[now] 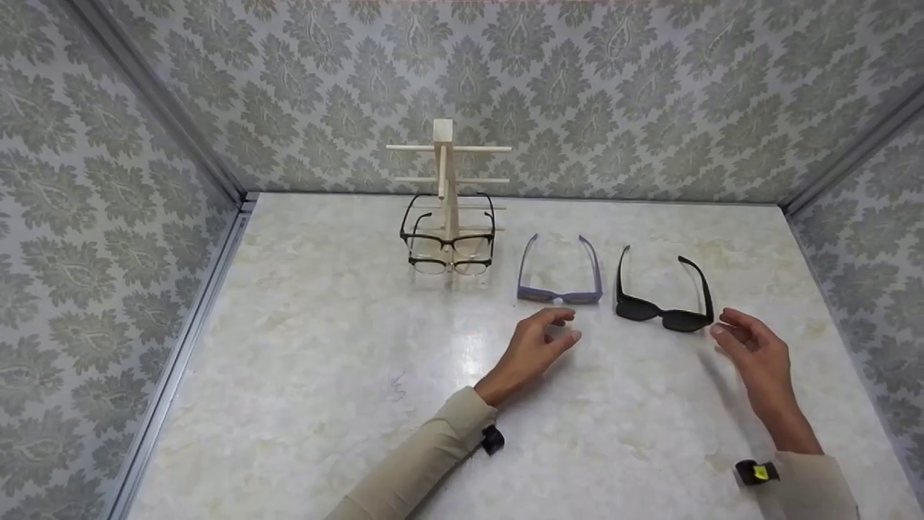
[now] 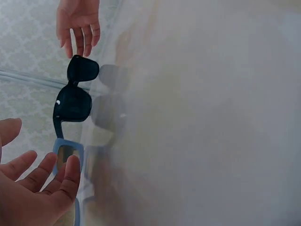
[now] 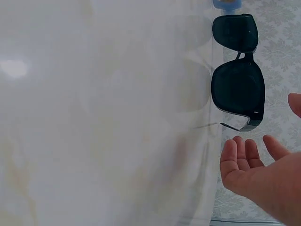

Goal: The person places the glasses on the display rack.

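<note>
Black sunglasses (image 1: 661, 315) stand on the table with their temples unfolded toward the back wall. To their left are blue-purple sunglasses (image 1: 559, 297), also unfolded. My right hand (image 1: 761, 361) is just beside the right end of the black pair, fingers loosely bent and holding nothing; in the right wrist view a small gap separates the fingertips (image 3: 229, 146) from the black frame. In front of the blue pair hovers my left hand (image 1: 533, 352), thumb and fingers apart with nothing between them. The left wrist view has its fingers partly covering the blue frame (image 2: 68, 142).
A wooden display rack (image 1: 443, 132) with several crossbars stands at the back, left of the sunglasses. Two pairs of dark-rimmed eyeglasses (image 1: 452, 240) hang on its lower part. Patterned walls (image 1: 548, 79) enclose the marbled table (image 1: 310, 347) at the back and sides.
</note>
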Motion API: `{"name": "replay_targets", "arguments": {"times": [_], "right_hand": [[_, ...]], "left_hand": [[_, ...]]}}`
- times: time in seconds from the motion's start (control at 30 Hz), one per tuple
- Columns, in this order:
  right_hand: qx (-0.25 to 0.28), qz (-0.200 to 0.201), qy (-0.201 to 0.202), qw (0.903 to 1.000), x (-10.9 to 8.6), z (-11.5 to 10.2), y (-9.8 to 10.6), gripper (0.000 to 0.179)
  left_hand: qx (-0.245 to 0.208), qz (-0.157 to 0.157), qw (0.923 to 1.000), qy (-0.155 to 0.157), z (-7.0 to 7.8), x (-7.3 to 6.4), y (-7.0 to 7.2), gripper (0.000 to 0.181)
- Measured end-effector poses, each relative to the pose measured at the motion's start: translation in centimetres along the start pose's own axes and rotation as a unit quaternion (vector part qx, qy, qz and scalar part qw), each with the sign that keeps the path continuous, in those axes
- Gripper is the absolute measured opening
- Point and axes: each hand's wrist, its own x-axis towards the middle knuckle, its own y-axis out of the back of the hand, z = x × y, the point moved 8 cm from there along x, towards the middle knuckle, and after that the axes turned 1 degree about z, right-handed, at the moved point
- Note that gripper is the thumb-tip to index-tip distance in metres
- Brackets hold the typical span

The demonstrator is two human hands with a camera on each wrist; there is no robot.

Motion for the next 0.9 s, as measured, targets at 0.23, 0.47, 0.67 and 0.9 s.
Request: {"name": "replay_targets", "arguments": {"times": [0.23,0.47,0.67,0.9], "right_hand": [[0.044,-0.020,-0.035,0.9982,0.1,1.2,-0.3,0.072],[0.071,-0.025,-0.037,0.9965,0.2,1.4,-0.5,0.069],[0.077,-0.029,-0.030,0.9961,0.3,1.5,-0.6,0.068],[0.074,-0.030,-0.027,0.9964,0.5,1.4,-1.0,0.066]], "left_hand": [[0.008,-0.016,0.9998,0.005,0.2,1.1,-1.8,0.043],[0.020,-0.057,0.9981,0.011,0.7,2.3,-3.8,0.051],[0.028,-0.074,0.9968,0.007,1.3,3.1,-5.5,0.053],[0.048,-0.067,0.9966,-0.009,2.1,3.8,-6.6,0.052]]}}
